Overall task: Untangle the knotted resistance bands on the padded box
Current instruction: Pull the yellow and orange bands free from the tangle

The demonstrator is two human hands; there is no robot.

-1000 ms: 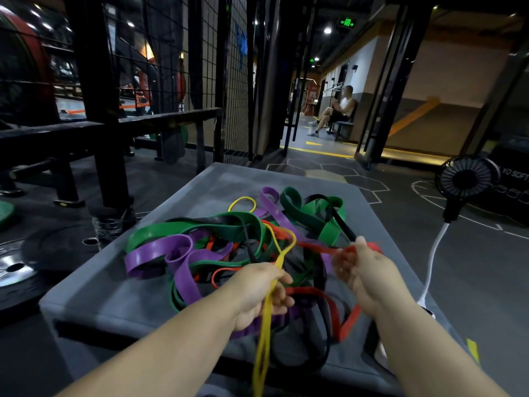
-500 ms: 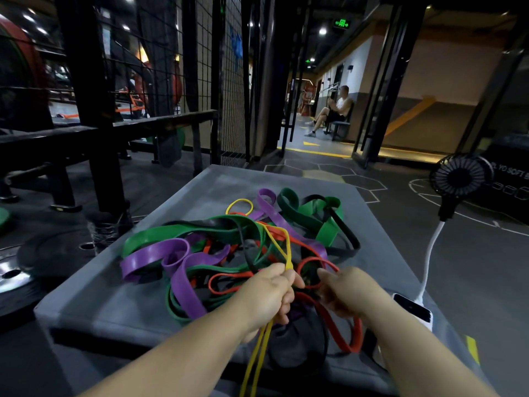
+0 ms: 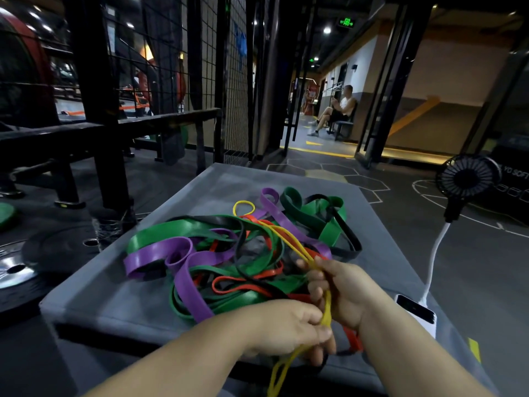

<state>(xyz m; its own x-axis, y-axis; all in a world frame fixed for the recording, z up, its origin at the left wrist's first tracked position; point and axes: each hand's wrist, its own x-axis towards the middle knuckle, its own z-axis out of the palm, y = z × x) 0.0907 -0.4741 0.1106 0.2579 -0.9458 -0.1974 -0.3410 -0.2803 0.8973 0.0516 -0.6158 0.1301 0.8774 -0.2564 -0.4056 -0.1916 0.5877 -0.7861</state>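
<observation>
right hand (image 3: 340, 293) has let go of the red band (image 3: 353, 340) and jumped across to the yellow band (image 3: 326, 310), and left hand (image 3: 286, 328) has slid back toward the near edge of the box (image 3: 114, 296). so now both hands are close together, nearly touching, each with fingers curled round that same yellow band, right above left. its tail hangs off the near edge below the left hand, and its far loop peeks out beyond the tangle (image 3: 206, 253), which sits in the middle of the box. between loop and hands the yellow runs over green and black and seems to dip under others, hard to tell exactly where. looks like a hand-over-hand pull to draw it free. here's the danger: if it's still caught under the purple or red, a hard pull will likely cinch the knot tighter, or drag the whole heap toward the near edge and off. a stretched band slipping from the fingers could snap back too. easy does it, feed out slack first.
</observation>
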